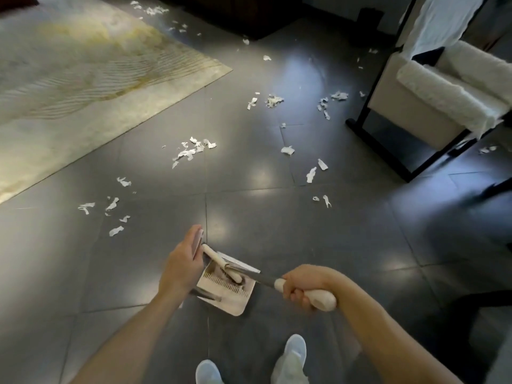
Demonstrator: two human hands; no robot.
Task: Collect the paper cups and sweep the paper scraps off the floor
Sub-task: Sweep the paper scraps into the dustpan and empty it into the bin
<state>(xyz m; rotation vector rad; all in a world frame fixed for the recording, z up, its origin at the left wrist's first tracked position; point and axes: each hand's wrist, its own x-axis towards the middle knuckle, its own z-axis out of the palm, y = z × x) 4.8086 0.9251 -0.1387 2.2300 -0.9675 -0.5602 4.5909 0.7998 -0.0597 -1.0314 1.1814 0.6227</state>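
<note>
both hands are busy low in the view. my right hand (300, 289), at about 5 o'clock, is wrapped tight round the cream grip of the broom (322, 300), whose dark shaft runs off toward 10 o'clock and down into the dustpan (234, 302). my left hand (181, 266), at 7 o'clock, holds a slim metal pole (198, 241), fingers lying long along it. the pole shows again below the hand, at the pan's near side. a cream bar (219, 261) lies tilted across the pan's toothed comb; i cannot tell what it belongs to.

the dustpan sits on the dark tiled floor (346, 245), just ahead of my pale shoes (293, 353) at 6 o'clock. paper scraps (191, 151) lie all over the tiles, all apart from the pan: a loose bunch out at 10 o'clock, a cluster near 12, single pieces at 1 and 2 o'clock, and a trail running away to the far top edge.

a pale, gold-lined rug (83, 79) fills the 10 to 11 o'clock corner. a cream armchair (432, 87) on a black frame stands at 2 o'clock, with scraps just beside its foot. a dark cabinet (235, 15) sits at 12.
</note>
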